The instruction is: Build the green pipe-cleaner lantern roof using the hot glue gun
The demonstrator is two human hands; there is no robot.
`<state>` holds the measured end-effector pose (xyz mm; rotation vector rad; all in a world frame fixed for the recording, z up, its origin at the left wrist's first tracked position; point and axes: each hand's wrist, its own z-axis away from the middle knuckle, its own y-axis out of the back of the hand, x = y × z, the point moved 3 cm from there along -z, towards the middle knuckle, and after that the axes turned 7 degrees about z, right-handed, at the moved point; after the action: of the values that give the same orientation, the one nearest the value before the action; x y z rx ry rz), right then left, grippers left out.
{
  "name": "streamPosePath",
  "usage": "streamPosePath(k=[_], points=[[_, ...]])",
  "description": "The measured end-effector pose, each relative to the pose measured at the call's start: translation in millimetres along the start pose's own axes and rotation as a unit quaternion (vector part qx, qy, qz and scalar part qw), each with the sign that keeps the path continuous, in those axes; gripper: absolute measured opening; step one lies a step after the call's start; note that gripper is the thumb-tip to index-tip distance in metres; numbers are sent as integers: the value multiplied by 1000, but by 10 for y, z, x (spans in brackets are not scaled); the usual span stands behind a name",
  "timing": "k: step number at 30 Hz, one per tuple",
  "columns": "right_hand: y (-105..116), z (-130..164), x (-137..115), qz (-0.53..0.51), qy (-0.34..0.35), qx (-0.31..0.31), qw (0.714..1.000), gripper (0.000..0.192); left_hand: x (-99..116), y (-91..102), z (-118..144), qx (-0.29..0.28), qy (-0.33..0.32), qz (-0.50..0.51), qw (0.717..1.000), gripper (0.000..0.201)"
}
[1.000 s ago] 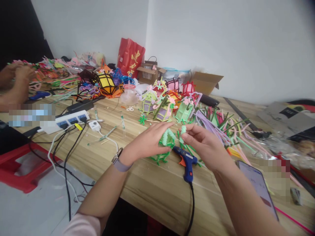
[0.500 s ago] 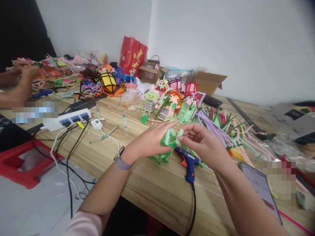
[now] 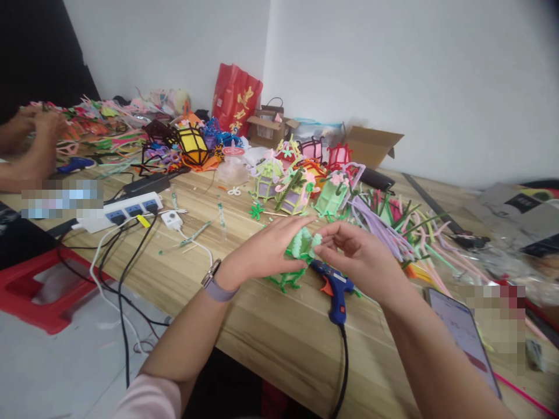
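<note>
My left hand (image 3: 268,247) is wrapped round a small green lantern (image 3: 287,279) made of pipe cleaners, thumb in front and fingers behind. Pale green twisted pieces (image 3: 300,243) stand on the lantern's upper part. My right hand (image 3: 356,256) pinches another pale green twisted piece (image 3: 316,240) between thumb and forefinger, against the lantern's right side. Whether that piece is fixed to the lantern I cannot tell. Just below my right hand lies a blue glue gun (image 3: 337,294) with an orange trigger, its nozzle pointing towards the lantern.
Several finished lanterns (image 3: 332,195) stand behind my hands, with loose pipe cleaners (image 3: 379,224) to the right. A phone (image 3: 463,340) lies under my right forearm. A power strip (image 3: 126,210) with trailing cables is at left. Another person's hands (image 3: 46,125) work at far left.
My right hand has moved slightly left, bringing the pale green piece closer against the lantern. My left hand keeps its hold in the same place.
</note>
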<state>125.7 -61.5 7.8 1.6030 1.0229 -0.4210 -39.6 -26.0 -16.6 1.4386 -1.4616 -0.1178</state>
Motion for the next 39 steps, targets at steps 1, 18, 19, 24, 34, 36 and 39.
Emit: streamPosePath(k=[1, 18, 19, 24, 34, 36, 39], points=[[-1, 1, -3, 4, 4, 0, 1000, 12, 0, 0, 0, 0, -1, -1, 1000, 76], [0, 7, -35, 79, 13, 20, 997, 11, 7, 2, 6, -5, 7, -1, 1000, 77], [-10, 7, -37, 79, 14, 21, 997, 12, 5, -1, 6, -5, 9, 1, 1000, 79], [-62, -2, -38, 36, 11, 44, 998, 20, -21, -16, 11, -1, 16, 3, 1000, 91], [-84, -6, -30, 31, -8, 48, 998, 18, -49, -28, 26, -10, 15, -5, 1000, 85], [-89, -7, -20, 24, -14, 49, 998, 18, -54, -31, 26, -6, 12, -3, 1000, 85], [-94, -7, -19, 21, -18, 51, 998, 18, -58, -33, 22, -2, 8, 2, 1000, 85]])
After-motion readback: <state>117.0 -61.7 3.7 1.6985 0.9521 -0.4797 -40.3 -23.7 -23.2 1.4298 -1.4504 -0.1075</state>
